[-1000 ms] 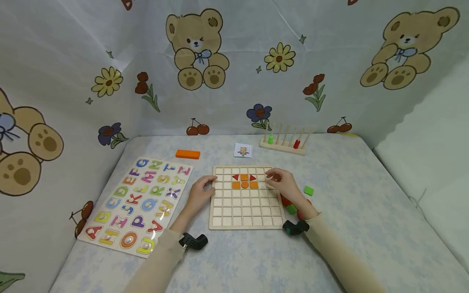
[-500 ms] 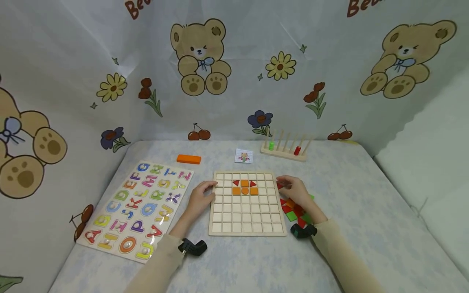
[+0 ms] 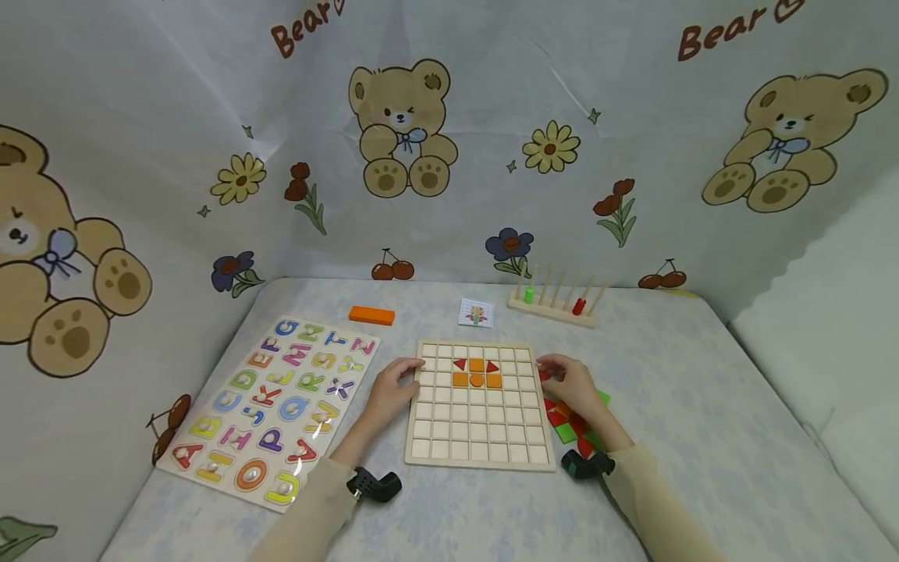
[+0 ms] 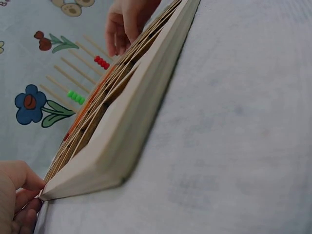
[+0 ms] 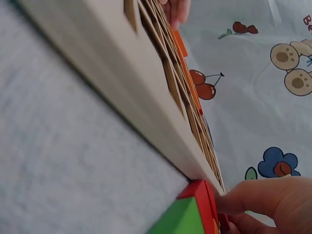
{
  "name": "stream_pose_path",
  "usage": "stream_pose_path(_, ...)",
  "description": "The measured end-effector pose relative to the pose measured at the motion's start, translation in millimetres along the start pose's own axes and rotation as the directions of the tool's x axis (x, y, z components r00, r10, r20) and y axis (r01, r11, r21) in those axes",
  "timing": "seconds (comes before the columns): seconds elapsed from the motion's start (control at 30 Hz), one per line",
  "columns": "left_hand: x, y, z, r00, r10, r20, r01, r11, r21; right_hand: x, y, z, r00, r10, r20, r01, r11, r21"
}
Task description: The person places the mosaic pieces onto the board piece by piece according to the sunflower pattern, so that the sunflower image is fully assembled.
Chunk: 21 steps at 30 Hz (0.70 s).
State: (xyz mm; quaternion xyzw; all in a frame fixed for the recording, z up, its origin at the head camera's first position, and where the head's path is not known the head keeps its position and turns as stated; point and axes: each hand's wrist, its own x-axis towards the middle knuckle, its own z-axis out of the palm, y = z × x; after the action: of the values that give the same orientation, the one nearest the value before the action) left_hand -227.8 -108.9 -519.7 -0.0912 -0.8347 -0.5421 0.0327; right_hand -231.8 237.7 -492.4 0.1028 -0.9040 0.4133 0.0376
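A square wooden grid board [image 3: 481,433] lies in the middle of the table. Orange squares, an orange circle [image 3: 477,380] and two red triangles [image 3: 492,366] fill cells in its upper rows. My left hand [image 3: 390,390] grips the board's left edge, and its thumb and fingers show at the rim in the left wrist view. Beside the opposite edge, my right hand [image 3: 572,386] pinches a red piece [image 5: 223,222] partly hidden by the fingers. Under that hand and forearm lies a pile of red, green and orange pieces [image 3: 566,433].
An alphabet puzzle board [image 3: 267,414] lies at the left. Along the back are an orange box [image 3: 371,315], a small pattern card [image 3: 476,313] and a wooden peg stand [image 3: 551,311] with green and red beads. A bear-print cloth [image 3: 477,156] hangs behind.
My right hand has moved off the board's upper right part to just outside its right edge, where a red piece shows at the fingertips. The left hand stays at its edge. The head view has tilted up.
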Motion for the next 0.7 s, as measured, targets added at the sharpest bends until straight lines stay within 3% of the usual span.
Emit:
stream_pose_path(0.33, 0.2, -2.6, 3.2, 1.000, 0.005, 0.005, -0.005, 1.000, 0.000, -3.9, -8.0, 1.2, 0.989, 0.013, -0.144, -0.010, 1.000, 0.024)
stream_pose_path(0.43, 2.8, -2.6, 4.5, 1.000, 0.019, 0.008, -0.019, 1.000, 0.009, -4.9, -23.0, 6.8, 0.995, 0.011, -0.100, -0.004, 0.998, 0.064)
stream_pose_path(0.57, 5.1, -0.8, 3.0, 1.000, 0.008, 0.018, -0.008, 1.000, -0.010, -7.8, -45.0, 22.2, 1.000, -0.004, 0.020, 0.002, 0.994, 0.112)
stream_pose_path(0.7, 3.7, -0.8, -0.8, 1.000, -0.007, 0.021, 0.008, 1.000, -0.027, -11.5, -55.1, 41.5, 0.997, -0.027, 0.066, 0.018, 0.991, 0.135)
